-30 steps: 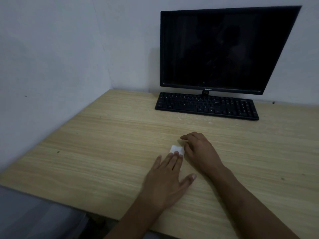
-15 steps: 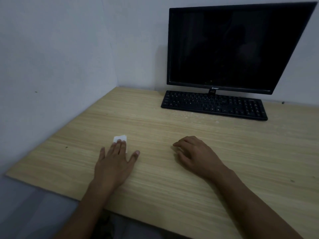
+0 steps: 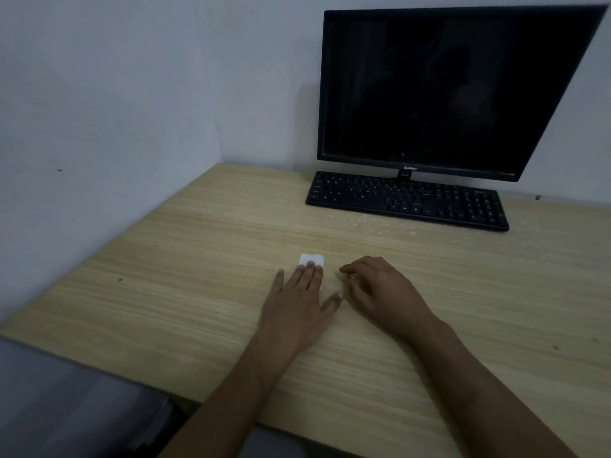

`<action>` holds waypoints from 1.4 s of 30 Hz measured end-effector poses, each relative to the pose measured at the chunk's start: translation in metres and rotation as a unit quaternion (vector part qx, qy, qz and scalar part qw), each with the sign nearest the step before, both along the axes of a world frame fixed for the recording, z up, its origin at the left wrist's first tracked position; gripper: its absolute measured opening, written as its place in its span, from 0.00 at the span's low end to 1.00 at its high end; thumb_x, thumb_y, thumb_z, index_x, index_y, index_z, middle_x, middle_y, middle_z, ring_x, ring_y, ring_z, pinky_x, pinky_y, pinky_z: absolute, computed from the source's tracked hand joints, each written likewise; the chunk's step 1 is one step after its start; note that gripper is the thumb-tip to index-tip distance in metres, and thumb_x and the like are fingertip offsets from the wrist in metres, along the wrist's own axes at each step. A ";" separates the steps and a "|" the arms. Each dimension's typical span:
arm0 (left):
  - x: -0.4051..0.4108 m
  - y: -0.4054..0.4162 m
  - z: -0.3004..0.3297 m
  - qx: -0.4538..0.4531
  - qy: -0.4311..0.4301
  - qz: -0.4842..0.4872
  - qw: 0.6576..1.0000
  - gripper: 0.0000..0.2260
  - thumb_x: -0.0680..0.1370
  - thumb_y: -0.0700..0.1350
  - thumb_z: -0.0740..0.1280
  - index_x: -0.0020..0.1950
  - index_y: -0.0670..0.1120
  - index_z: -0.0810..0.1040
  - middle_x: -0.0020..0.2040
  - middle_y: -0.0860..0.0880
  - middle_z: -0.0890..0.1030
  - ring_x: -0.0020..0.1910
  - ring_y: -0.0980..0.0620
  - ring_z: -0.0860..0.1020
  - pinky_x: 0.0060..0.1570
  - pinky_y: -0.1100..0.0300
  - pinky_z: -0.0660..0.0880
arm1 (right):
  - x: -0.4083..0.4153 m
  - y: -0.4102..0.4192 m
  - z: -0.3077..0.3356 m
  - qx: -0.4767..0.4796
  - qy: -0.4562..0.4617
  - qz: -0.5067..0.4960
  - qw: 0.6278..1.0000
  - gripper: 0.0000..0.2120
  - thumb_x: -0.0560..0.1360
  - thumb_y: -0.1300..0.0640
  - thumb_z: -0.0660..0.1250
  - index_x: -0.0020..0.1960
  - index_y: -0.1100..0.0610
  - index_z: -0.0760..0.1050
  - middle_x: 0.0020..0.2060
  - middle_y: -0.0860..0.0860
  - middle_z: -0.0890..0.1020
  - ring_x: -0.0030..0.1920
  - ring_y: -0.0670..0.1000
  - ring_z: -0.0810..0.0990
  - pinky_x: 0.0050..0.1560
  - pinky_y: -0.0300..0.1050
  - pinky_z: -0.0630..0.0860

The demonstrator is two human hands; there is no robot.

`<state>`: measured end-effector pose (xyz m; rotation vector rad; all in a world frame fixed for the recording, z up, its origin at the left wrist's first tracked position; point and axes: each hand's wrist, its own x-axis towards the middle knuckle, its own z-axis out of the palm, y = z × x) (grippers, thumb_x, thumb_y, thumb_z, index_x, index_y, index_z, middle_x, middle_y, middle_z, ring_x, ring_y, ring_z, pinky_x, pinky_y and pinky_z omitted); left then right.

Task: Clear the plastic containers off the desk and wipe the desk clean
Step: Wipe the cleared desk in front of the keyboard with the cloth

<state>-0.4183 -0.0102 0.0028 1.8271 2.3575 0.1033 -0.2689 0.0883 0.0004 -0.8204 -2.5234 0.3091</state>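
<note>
On the wooden desk (image 3: 198,292), left hand (image 3: 297,309) presses white cloth (image 3: 311,259).

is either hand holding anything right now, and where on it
Nothing is gripped. The left hand presses the white wipe flat under straight fingers, near edge. The right hand rests on the desk.

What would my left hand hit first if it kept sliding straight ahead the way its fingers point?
The left hand points up the desk with the white tissue under its fingertips. Bare wood follows, then probably the keyboard near its left end, though depth is unclear.
</note>
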 end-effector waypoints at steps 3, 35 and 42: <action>-0.004 -0.004 -0.002 0.001 -0.023 -0.005 1.000 0.32 0.80 0.64 0.42 0.79 0.50 0.41 0.79 0.54 0.42 0.77 0.58 0.40 0.75 0.51 0.37 | 0.000 0.001 0.000 -0.002 -0.007 -0.006 1.000 0.14 0.79 0.53 0.60 0.63 0.51 0.75 0.57 0.45 0.78 0.55 0.44 0.72 0.52 0.40 0.71; -0.043 0.009 -0.004 0.016 0.007 -0.052 0.999 0.31 0.80 0.65 0.43 0.79 0.51 0.45 0.79 0.56 0.45 0.77 0.61 0.43 0.75 0.49 0.37 | 0.015 0.010 0.002 -0.025 -0.099 -0.053 0.993 0.23 0.81 0.45 0.55 0.74 0.50 0.63 0.72 0.47 0.66 0.73 0.47 0.61 0.69 0.40 0.59; -0.047 0.059 0.001 0.007 -0.036 -0.024 0.999 0.31 0.81 0.64 0.43 0.79 0.49 0.46 0.79 0.53 0.46 0.77 0.56 0.44 0.75 0.48 0.39 | 0.025 0.009 0.012 -0.005 -0.143 -0.047 0.989 0.24 0.81 0.43 0.53 0.74 0.50 0.62 0.74 0.47 0.64 0.73 0.46 0.60 0.71 0.42 0.58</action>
